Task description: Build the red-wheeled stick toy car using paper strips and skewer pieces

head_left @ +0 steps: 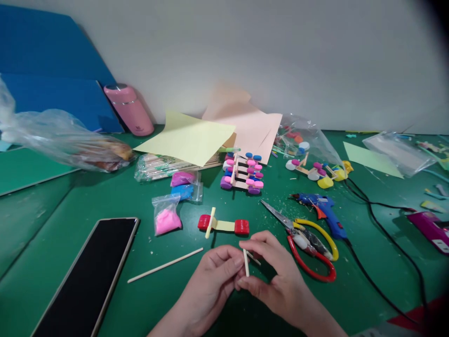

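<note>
Short stick (246,263): while bridged between forefinger and thumb of the right hand (284,281), running nearly straight away from the body.
Left hand (210,285): closed, with thumb tip against the short stick's side; impossible to tell whether clamped on anything.
Second stick (255,258): slanting under the right forefinger.
Red-ended strip piece (224,226): lying just past both hands, slightly left of the right-hand pinch, with long axis crosswise to the short stick; crossed near the left end by a pale stick (210,223).
Long stick (164,265): resting beside the left hand.
Scissors (289,223) and blue glue gun (326,210): lying beyond the right hand, on the green table (140,309).
</note>
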Demonstrator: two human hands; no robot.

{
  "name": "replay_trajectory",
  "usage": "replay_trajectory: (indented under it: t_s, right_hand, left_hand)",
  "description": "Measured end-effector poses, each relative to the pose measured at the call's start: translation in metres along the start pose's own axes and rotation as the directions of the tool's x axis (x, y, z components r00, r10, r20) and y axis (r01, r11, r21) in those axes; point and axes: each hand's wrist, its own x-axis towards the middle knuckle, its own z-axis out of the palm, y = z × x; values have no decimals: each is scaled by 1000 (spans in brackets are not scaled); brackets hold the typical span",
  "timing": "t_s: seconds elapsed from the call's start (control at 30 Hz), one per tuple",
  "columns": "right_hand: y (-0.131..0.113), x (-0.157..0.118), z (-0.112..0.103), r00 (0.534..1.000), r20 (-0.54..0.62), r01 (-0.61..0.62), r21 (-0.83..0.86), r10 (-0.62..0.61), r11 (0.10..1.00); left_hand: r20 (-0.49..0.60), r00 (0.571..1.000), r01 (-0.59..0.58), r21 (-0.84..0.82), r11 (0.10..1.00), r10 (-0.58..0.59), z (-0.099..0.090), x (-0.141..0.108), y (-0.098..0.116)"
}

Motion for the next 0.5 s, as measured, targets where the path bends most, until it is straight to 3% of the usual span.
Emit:
replay_trajectory:
  t_s: [0.5]
  right_hand:
    - [2, 3, 0, 999, 39, -6, -11, 6, 1000]
  left_hand:
    - [50, 999, -14, -2, 1000, 14, -5, 3, -1]
